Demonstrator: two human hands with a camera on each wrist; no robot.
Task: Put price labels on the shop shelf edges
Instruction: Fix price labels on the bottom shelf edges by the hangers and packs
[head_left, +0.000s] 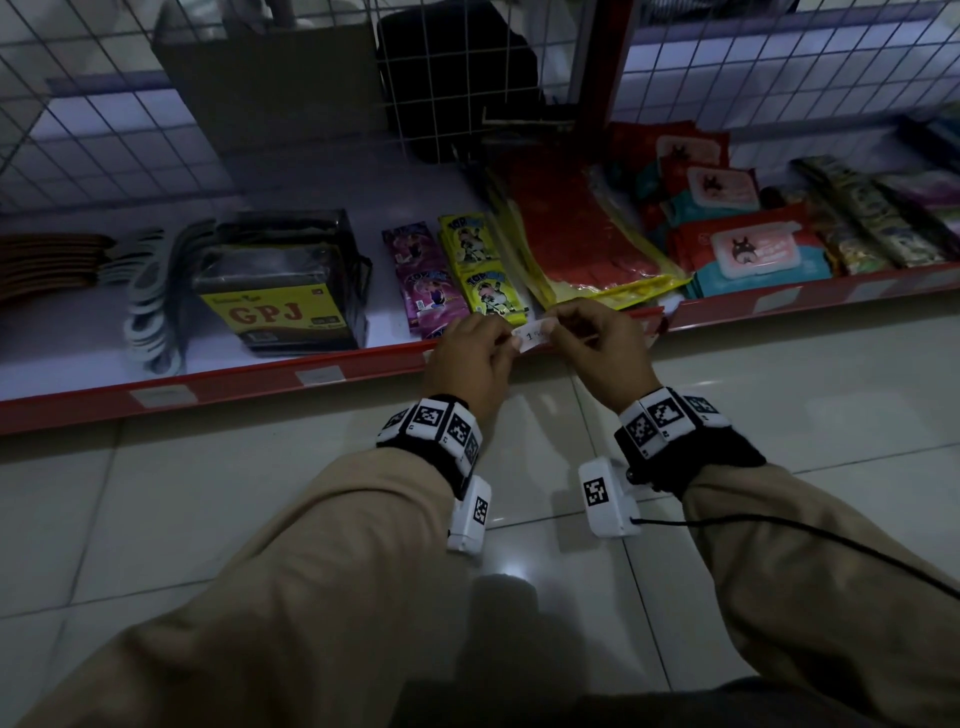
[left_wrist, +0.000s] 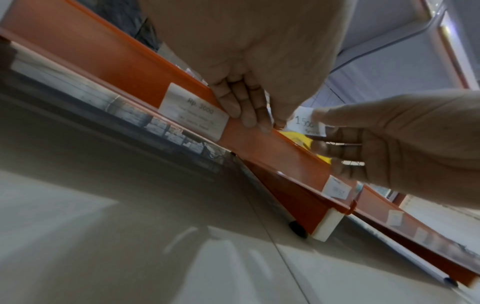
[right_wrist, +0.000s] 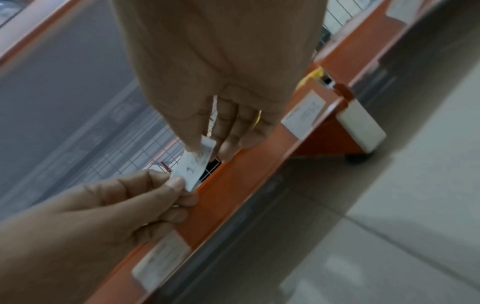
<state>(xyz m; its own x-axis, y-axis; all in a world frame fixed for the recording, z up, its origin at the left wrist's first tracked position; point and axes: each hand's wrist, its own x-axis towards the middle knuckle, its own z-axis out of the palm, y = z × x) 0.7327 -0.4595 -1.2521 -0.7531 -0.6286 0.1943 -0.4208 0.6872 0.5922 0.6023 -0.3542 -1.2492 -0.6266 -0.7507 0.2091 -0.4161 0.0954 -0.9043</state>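
A small white price label (head_left: 532, 335) with "1500" handwritten on it hangs just above the red shelf edge (head_left: 260, 376), in front of the yellow sachets. My left hand (head_left: 506, 339) pinches its left end and my right hand (head_left: 557, 325) pinches its right end. In the left wrist view the label (left_wrist: 306, 121) sits between my left hand's fingertips (left_wrist: 249, 115) and the right hand (left_wrist: 376, 139), off the red strip (left_wrist: 272, 148). The right wrist view shows the label (right_wrist: 196, 164) held above the strip (right_wrist: 233, 185) by both thumbs.
Other labels (head_left: 319, 375) are stuck along the edge, one reading "Rp 3000" (left_wrist: 193, 114). The shelf carries a GPJ box (head_left: 280, 306), purple and yellow sachets (head_left: 457, 270), red packs (head_left: 576, 234) and wipes (head_left: 748, 249). Wire grid (head_left: 467, 78) stands behind. Tiled floor (head_left: 311, 493) lies below.
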